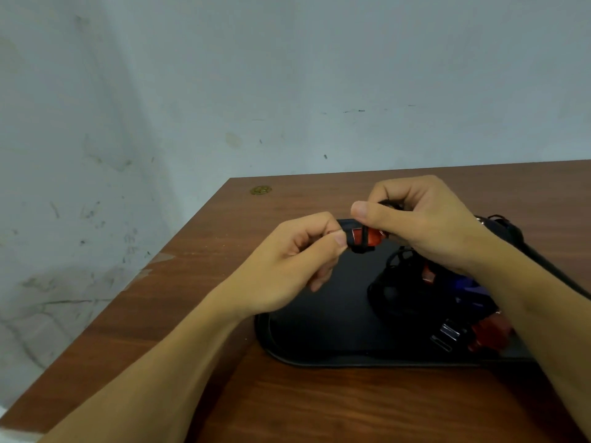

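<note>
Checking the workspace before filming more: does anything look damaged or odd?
Yes: the wooden table has pale chipped patches along its left edge, as if the veneer has worn off. The wall beside it is scuffed and stained. Nothing looks spilled.

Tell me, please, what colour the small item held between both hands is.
The small item is red-orange, wrapped by a black band, seen in the head view.
</note>
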### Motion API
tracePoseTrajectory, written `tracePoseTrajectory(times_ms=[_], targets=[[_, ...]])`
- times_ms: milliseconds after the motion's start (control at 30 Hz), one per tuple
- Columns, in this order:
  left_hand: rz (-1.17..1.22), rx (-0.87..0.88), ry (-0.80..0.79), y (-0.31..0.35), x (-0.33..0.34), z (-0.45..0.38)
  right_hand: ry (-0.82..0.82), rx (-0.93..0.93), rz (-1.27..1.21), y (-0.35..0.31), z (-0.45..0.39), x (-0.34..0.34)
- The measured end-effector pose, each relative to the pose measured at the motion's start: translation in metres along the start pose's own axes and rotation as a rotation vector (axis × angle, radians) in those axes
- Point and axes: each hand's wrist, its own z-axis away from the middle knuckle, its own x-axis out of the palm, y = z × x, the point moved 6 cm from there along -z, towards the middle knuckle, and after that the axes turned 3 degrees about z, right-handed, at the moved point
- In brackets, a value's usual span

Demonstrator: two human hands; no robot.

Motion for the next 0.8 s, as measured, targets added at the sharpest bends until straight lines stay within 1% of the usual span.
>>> tracePoseTrajectory(times_ms=[100,167,233,333,400,500,600,667,800], targets=[[0.11,0.001,-0.087,0.0,0.006,0.001,-0.033,0.129,-0.155,0.013,-0.002,0.002],[0.186,0.002,-0.102,-0.001,0.008,0.001,-0.05,0.202,-0.242,0.019,-0.001,0.004],[0.267,-0.005,-0.082,-0.003,0.008,0.002,-0.088,0.242,-0.284,0.022,0.0,0.01],[0.374,0.009,-0.019,-0.004,0.007,0.001,-0.121,0.23,-0.259,0.022,0.001,0.018],[0.42,0.011,0.068,-0.005,0.002,-0.001,-0.06,0.147,-0.115,0.019,0.0,0.017],[0.385,0.002,0.228,-0.007,-0.01,-0.003,0.034,-0.045,0.221,0.009,0.002,0.016],[0.279,-0.011,0.354,-0.01,-0.019,-0.002,0.008,-0.139,0.473,0.003,0.005,0.02],[0.188,-0.031,0.409,-0.01,-0.021,-0.001,-0.014,-0.179,0.623,-0.001,0.006,0.022],[0.017,-0.034,0.459,-0.011,-0.024,0.0,-0.009,-0.251,0.771,-0.016,0.01,0.02]])
